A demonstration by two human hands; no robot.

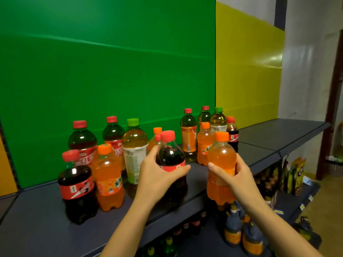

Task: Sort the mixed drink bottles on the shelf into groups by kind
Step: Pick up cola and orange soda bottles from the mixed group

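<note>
Gripping a small cola bottle [171, 156] round its red label, the left hand [157, 177] lays its thumb across the label front and curls its fingers round the bottle's left side. The right hand [239, 175] likewise holds an orange soda bottle [220, 154], thumb across the front and fingers round the right side. Both bottles are upright. The cola bottle is at the front of the dark grey shelf [37, 234], and the base of the orange soda bottle overlaps the shelf's front edge in this view; whether either base rests on the shelf cannot be told. Below, a lower shelf [209, 238] carries dark jugs [233, 232] with orange labels.

At front left stand a second cola bottle [77, 188] and, just beside it, a second orange soda bottle [109, 182]. Behind these stand two red-capped iced tea bottles [82, 143], then a green-capped tea bottle [134, 153]. An orange-capped bottle [157, 130] shows behind the held cola.

Farther right, a separate cluster holds a tall orange-labelled bottle [188, 138], a red-capped bottle [204, 115], another green-capped tea [218, 123], a small orange soda [203, 145] and a small cola [233, 135].

A green panel [111, 62] and a yellow panel [246, 71] back the shelf.
</note>
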